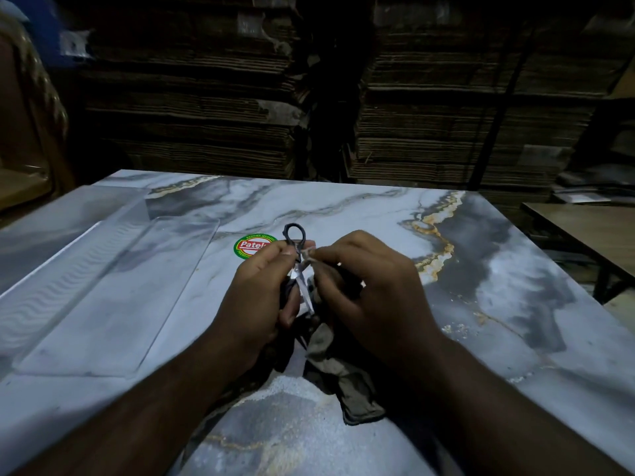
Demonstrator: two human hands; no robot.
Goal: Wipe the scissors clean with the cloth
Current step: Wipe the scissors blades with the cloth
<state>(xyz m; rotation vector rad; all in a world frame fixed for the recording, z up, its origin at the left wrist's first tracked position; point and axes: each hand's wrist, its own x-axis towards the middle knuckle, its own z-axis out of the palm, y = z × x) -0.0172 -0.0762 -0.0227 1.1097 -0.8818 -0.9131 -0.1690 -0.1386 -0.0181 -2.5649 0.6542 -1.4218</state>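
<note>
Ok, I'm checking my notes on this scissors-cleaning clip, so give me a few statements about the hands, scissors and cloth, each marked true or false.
1. The left hand holds the scissors. True.
2. The scissors lie flat on the marble-pattern table. False: they are held above it, one handle ring pointing away from the person.
3. The right hand pinches the cloth against the scissors. True.
4. The cloth is folded neatly in the clear tray. False: it hangs crumpled below the hands, and the tray stands apart to the left.
5. A round green and red sticker sits on the table beyond the left hand. True.
</note>
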